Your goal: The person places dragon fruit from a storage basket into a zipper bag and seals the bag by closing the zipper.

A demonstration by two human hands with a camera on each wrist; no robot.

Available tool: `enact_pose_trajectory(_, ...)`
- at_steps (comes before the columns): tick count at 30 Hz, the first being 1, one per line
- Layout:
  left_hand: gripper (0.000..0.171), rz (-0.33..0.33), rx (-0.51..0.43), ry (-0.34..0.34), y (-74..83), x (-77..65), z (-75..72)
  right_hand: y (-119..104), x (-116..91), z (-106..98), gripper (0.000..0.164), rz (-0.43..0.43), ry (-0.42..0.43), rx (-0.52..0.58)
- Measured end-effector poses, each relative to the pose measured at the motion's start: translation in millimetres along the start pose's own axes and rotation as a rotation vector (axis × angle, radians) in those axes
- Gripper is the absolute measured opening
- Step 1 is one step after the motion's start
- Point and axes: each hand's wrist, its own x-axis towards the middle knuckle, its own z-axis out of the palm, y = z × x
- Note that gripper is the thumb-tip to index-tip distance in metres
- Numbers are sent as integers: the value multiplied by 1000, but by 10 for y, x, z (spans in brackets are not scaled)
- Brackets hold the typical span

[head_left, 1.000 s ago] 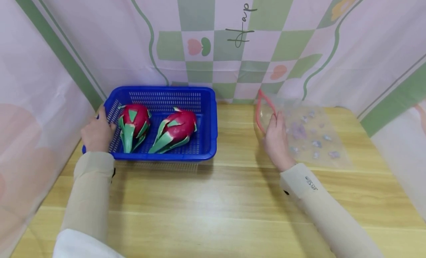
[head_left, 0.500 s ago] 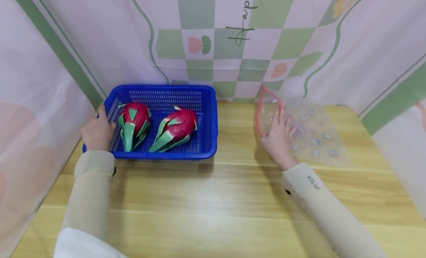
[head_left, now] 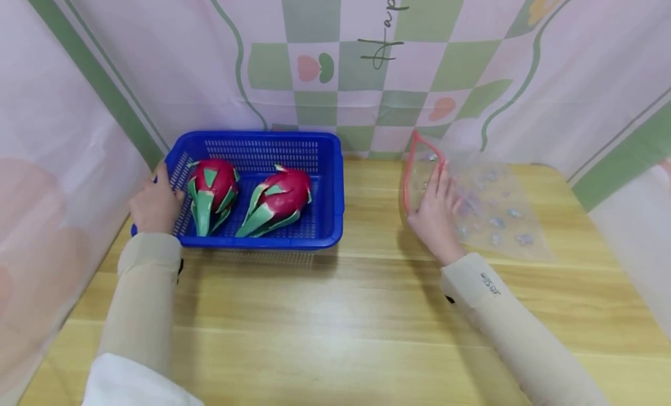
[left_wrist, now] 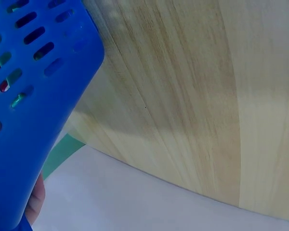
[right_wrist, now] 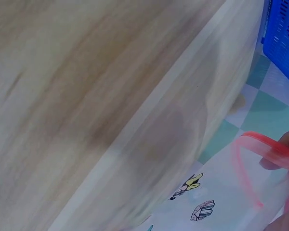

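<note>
Fingers of the left hand (head_left: 156,207) are gripping the left end of a blue basket (head_left: 257,243), the thumb reaching inside the rim. In the left wrist view only a small piece of this hand is showing past the slotted wall. Right hand (head_left: 436,219) is pinching the red strip (head_left: 406,184) at the mouth of a clear plastic bag (head_left: 503,219), its fingers pointing away from the person; exact finger wrap cannot be told, as the right wrist view is cutting it off. Bag mouth is gaping toward the basket, its 2 red sides standing apart. Bag body is spreading rightward over the desk (head_left: 335,324), small printed figures showing on it. Inside the basket, 2 fruits are lying side by side: left dragon fruit (head_left: 219,176) nearer the gripping hand, right dragon fruit (head_left: 290,199) closer to the centre, green tails pointing toward the person. Basket is sitting at the desk's back left, well apart from the bag. Beige sleeves (head_left: 149,295) are covering both forearms. Behind the desk, patterned cloth (head_left: 362,109) is hanging, green checks and dark lettering showing.
</note>
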Motion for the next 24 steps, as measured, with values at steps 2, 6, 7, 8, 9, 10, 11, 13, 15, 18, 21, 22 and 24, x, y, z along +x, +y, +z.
enact_pose_trajectory(2, 71, -3, 0, 1, 9, 1, -7, 1, 1, -12, 110, 0, 0, -7)
enact_pose_trajectory(6, 69, -13, -3, -1, 22, -12, -28, 7, -3, -30, 110, 4, -2, -20)
enact_pose_trajectory(7, 68, -14, -6, -1, 26, -18, -33, 9, -7, -35, 109, 4, -4, -21)
enact_pose_trajectory(8, 68, -14, -9, 0, 27, -23, -36, 11, -10, -40, 109, 4, -6, -23)
enact_pose_trajectory(9, 67, -14, -17, 2, 29, -31, -40, 15, -13, -44, 109, 3, -9, -26)
enact_pose_trajectory(10, 67, -12, -23, 6, 28, -39, -46, 14, -13, -48, 108, 0, -11, -25)
enact_pose_trajectory(11, 67, -10, -26, 9, 28, -46, -52, 13, -14, -52, 108, -3, -13, -26)
enact_pose_trajectory(13, 66, -8, -31, 8, 33, -57, -69, 10, -17, -61, 107, -11, -14, -25)
enact_pose_trajectory(15, 66, -7, -31, 5, 47, -68, -94, 10, -20, -70, 107, -17, -17, -27)
enact_pose_trajectory(18, 62, -1, -20, 25, 67, -68, -133, 9, -24, -78, 109, -22, -26, -28)
enact_pose_trajectory(21, 57, -3, -32, 84, 131, -68, -192, 3, -31, -86, 112, -18, -39, -33)
enact_pose_trajectory(22, 55, -1, -41, 115, 162, -69, -213, 0, -32, -89, 113, -14, -43, -31)
enact_pose_trajectory(24, 51, 10, -79, 204, 252, -74, -250, -2, -34, -97, 113, -9, -45, -30)
